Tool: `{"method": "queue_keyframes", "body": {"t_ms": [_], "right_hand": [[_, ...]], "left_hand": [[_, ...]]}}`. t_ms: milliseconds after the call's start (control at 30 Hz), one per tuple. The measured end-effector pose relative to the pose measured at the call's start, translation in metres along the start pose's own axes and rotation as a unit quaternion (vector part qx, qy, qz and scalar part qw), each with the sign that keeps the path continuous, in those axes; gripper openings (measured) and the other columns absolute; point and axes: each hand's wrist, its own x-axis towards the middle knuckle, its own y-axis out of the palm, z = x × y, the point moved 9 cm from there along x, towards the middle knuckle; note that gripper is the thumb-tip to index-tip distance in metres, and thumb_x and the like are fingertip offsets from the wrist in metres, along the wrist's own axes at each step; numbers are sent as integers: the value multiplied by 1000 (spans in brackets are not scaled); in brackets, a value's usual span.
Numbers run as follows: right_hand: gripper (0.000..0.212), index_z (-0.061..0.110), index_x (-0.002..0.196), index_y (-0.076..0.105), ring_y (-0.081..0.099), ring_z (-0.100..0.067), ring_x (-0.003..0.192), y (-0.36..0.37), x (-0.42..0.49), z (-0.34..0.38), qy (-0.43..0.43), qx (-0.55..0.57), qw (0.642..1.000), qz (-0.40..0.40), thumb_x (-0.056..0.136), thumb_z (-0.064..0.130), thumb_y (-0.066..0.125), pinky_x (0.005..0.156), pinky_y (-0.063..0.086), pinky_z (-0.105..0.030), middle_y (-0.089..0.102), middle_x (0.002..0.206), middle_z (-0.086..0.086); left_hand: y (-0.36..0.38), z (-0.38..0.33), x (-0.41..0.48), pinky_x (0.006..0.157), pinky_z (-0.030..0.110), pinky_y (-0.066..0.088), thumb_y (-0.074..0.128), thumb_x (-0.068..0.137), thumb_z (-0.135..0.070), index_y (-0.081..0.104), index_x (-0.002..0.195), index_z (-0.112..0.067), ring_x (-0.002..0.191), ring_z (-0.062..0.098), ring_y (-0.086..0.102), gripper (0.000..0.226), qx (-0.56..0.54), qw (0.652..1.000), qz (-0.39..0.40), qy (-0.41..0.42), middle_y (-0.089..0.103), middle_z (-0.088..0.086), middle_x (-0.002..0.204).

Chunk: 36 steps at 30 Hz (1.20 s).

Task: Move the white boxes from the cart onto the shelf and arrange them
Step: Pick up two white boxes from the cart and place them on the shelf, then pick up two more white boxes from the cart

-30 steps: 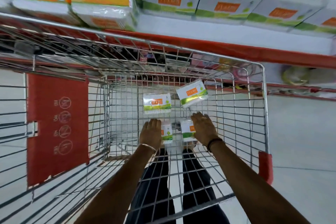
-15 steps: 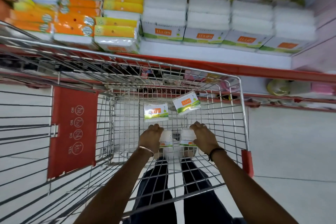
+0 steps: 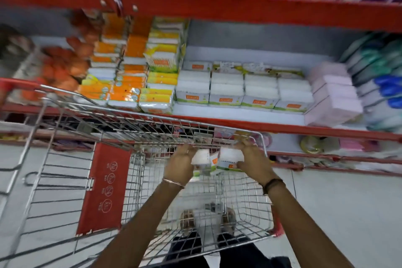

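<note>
both hands, left (image 3: 181, 164) and right (image 3: 252, 162), gripped white boxes (image 3: 219, 162) over the cart's (image 3: 152, 135) far rim, the shelf's (image 3: 239, 115) bare front edge lying just beyond, right hand nearer.

Open space lies above the rows of white boxes (image 3: 243, 90) on the shelf (image 3: 239, 118), beneath the red upper shelf beam (image 3: 261, 10). Yellow-orange packs (image 3: 139, 76) close the left side, pink packs (image 3: 332, 95) the right. The cart's far wire rim (image 3: 174, 118) stands near, just before the shelf edge.
</note>
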Motion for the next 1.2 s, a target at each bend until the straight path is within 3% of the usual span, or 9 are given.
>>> {"method": "queue_keyframes", "body": {"t_ms": [133, 267, 467, 833, 1033, 1100, 1200], "right_hand": [[55, 15, 122, 57, 50, -22, 116, -51, 8, 20, -29, -7, 999, -39, 71, 4, 74, 89, 41, -28, 52, 124, -2], [56, 11, 128, 51, 45, -26, 120, -90, 23, 41, -49, -4, 996, -71, 77, 3, 72, 99, 43, -36, 49, 128, -5], [52, 10, 126, 53, 47, -26, 117, -118, 57, 61, -69, -9, 988, -141, 78, -2, 68, 93, 46, -34, 50, 124, -5], [55, 10, 131, 49, 47, -30, 117, -83, 96, 55, -45, -26, 991, -121, 80, -8, 61, 98, 48, -37, 47, 128, -8], [56, 9, 133, 49, 41, -27, 125, -74, 98, 55, -66, 13, 988, -139, 82, -16, 52, 106, 33, -25, 44, 134, -12], [54, 8, 133, 48, 36, -29, 132, -72, 95, 57, -82, 4, 986, -148, 84, -15, 50, 112, 26, -27, 43, 140, -14], [48, 7, 132, 49, 38, -30, 131, -72, 86, 63, -109, 17, 980, -166, 87, -10, 50, 111, 39, -40, 44, 140, -14]], "left_hand": [[-44, -15, 18, 71, 48, 59, 73, 58, 13, 59, 116, -4, 106, 39, 55, 62, -5, 998, -54, 34, 61, 21, 114], [-87, -26, 41, 85, 45, 54, 76, 66, 7, 54, 123, -4, 112, 37, 52, 62, 12, 992, -106, 65, 59, 20, 118], [-124, -27, 83, 88, 48, 51, 76, 55, 15, 58, 116, 0, 102, 41, 58, 65, 54, 984, -154, 76, 63, 25, 110], [-84, -7, 120, 86, 49, 52, 80, 52, 12, 61, 114, -5, 98, 38, 60, 67, 107, 989, -83, 66, 65, 19, 109], [-76, -6, 125, 82, 51, 53, 66, 60, 25, 60, 114, -1, 104, 44, 55, 60, 67, 993, -71, 61, 56, 26, 119], [-74, -6, 125, 85, 53, 53, 64, 63, 24, 59, 115, 0, 105, 44, 55, 57, 58, 994, -71, 67, 56, 26, 120], [-71, -7, 122, 86, 52, 53, 67, 61, 22, 61, 111, 0, 99, 43, 59, 54, 45, 992, -85, 84, 61, 25, 114]]}}
